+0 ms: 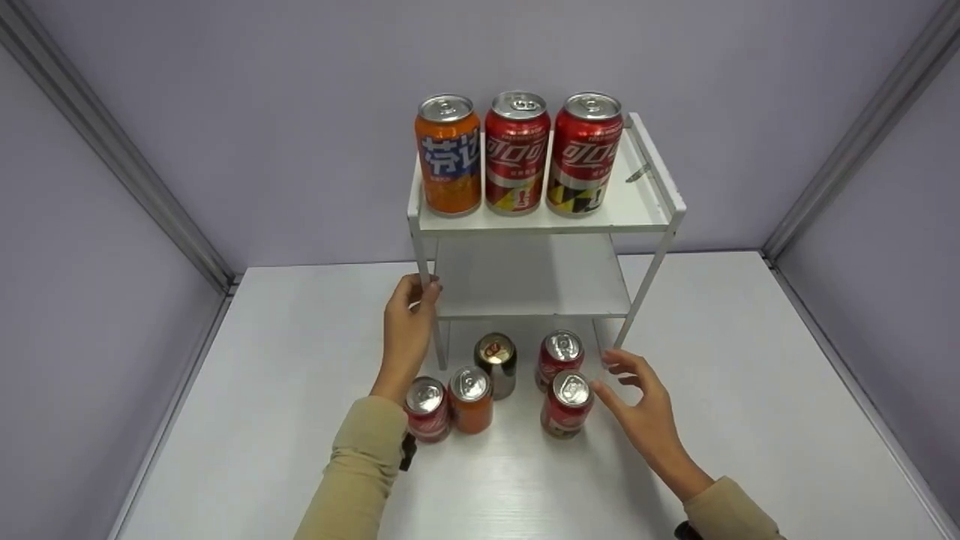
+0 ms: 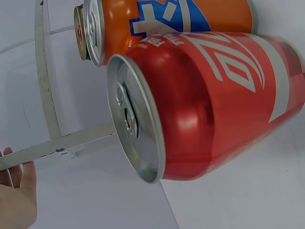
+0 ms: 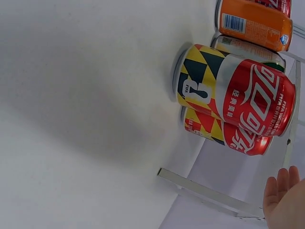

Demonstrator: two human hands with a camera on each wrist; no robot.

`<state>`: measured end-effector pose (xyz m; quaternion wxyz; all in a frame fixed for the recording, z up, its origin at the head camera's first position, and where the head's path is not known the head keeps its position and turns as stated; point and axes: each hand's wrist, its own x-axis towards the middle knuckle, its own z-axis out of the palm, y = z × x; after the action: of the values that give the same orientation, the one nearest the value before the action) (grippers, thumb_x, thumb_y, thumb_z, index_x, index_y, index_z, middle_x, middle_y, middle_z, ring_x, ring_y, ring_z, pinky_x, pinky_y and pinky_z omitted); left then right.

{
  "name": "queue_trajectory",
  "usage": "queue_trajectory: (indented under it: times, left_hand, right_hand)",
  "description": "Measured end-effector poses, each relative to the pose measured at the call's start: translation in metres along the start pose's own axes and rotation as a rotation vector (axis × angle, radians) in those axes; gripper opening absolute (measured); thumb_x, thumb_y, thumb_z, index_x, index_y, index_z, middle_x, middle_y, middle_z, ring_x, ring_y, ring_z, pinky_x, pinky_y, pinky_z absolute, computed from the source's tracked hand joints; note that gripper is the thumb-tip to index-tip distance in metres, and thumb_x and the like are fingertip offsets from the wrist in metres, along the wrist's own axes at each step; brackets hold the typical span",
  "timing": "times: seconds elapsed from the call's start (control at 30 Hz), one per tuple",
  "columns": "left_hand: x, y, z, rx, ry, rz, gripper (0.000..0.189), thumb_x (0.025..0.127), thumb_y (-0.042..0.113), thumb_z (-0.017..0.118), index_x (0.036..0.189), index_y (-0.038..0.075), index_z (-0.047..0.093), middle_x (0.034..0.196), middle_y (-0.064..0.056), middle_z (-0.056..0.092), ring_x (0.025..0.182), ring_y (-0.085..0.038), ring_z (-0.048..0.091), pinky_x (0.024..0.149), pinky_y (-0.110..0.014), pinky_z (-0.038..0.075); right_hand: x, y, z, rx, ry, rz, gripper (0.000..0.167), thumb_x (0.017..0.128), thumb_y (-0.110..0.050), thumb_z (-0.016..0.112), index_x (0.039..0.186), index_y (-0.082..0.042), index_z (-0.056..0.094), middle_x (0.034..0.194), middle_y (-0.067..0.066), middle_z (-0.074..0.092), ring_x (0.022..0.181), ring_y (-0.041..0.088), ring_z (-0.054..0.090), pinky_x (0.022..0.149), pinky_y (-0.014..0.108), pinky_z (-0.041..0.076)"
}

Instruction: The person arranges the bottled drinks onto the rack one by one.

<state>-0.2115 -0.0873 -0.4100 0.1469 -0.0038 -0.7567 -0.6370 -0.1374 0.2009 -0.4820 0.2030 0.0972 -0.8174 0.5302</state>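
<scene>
A white two-tier rack stands on the table. My left hand grips its left upright; thumb and fingers close round the post, also seen in the left wrist view. My right hand is beside the foot of the right front leg, fingers loosely bent, thumb apart, holding nothing. Close by the thumb stands a red cola can, with another red cola can behind it. Near my left wrist are a red can, an orange soda can and a can with a gold top.
On the rack's top tier stand an orange soda can and two red cola cans, one in the middle and one on the right. The lower shelf is beneath them. Pale walls enclose the white table.
</scene>
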Motion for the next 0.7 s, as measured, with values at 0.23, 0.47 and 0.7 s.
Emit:
queue_trajectory:
  times: [0.23, 0.47, 0.7]
  left_hand:
    - [0.013, -0.034, 0.001, -0.027, -0.007, 0.008, 0.025, 0.105, 0.015, 0.05, 0.119, -0.004, 0.059, 0.112, -0.021, 0.064, 0.111, -0.031, 0.06, 0.098, -0.044, 0.046]
    - [0.014, -0.037, 0.001, 0.001, 0.002, 0.015, 0.028, 0.105, 0.025, 0.052, 0.115, 0.001, 0.062, 0.109, -0.016, 0.067, 0.109, -0.026, 0.061, 0.098, -0.044, 0.045]
    - [0.015, -0.037, 0.001, 0.052, 0.022, 0.036, 0.019, 0.103, 0.019, 0.054, 0.106, 0.004, 0.065, 0.101, -0.01, 0.068, 0.102, -0.023, 0.062, 0.092, -0.04, 0.048]
  right_hand:
    - [-0.007, 0.003, 0.002, -0.016, -0.014, 0.03, 0.043, 0.081, 0.006, 0.077, 0.12, 0.007, 0.06, 0.112, 0.013, 0.065, 0.1, 0.028, 0.059, 0.085, 0.039, 0.048]
    - [-0.017, 0.037, 0.013, -0.027, -0.038, 0.059, 0.048, 0.08, 0.003, 0.079, 0.124, 0.002, 0.059, 0.113, 0.014, 0.064, 0.102, 0.034, 0.058, 0.086, 0.042, 0.048]
    - [-0.024, 0.061, 0.02, -0.003, -0.067, 0.086, 0.054, 0.081, -0.008, 0.082, 0.128, -0.002, 0.058, 0.118, 0.007, 0.064, 0.102, 0.022, 0.058, 0.086, 0.034, 0.047]
